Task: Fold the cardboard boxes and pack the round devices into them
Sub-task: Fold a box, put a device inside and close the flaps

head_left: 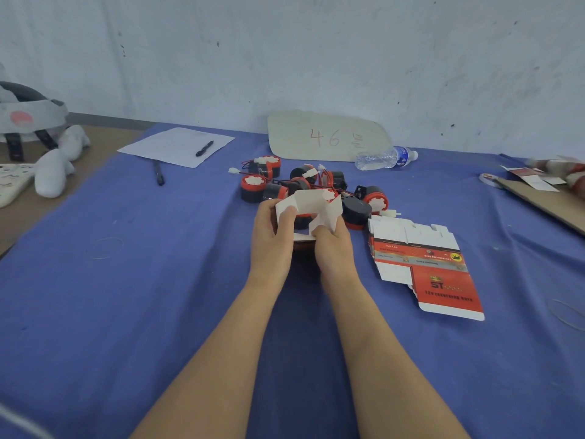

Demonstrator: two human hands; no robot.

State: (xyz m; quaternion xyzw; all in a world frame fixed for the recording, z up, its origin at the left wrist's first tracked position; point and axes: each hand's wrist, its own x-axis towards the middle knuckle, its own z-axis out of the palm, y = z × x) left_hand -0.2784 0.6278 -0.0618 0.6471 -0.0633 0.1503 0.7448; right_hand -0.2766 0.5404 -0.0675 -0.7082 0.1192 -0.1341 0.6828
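Left hand: curled round the left side of the half-folded box, thumb pressed onto a white flap.
Right hand: just beside the left, fingers closed on the box's right flap, thumb on its lower edge.
Half-folded box: held between both hands in front of the device pile, white inner face towards the camera, flaps standing open.
Headgear: grey, at the far left edge, off the cloth.
Plush toy: white, lying just below the headgear.
Blue cloth: covers the table under both forearms.
Paper sheet: far left on the cloth, a black pen on it; a second pen lies just off its near edge.
Round devices: red-and-black, heaped with their wires behind the hands.
Cardboard sign: leans on the wall behind the pile, marked "46".
Water bottle: lies on its side, touching the sign's right end.
Flat boxes: red-and-white stack, unfolded, right of the hands.
Cardboard sheet: at the right edge, with blurred red-and-white items on it.
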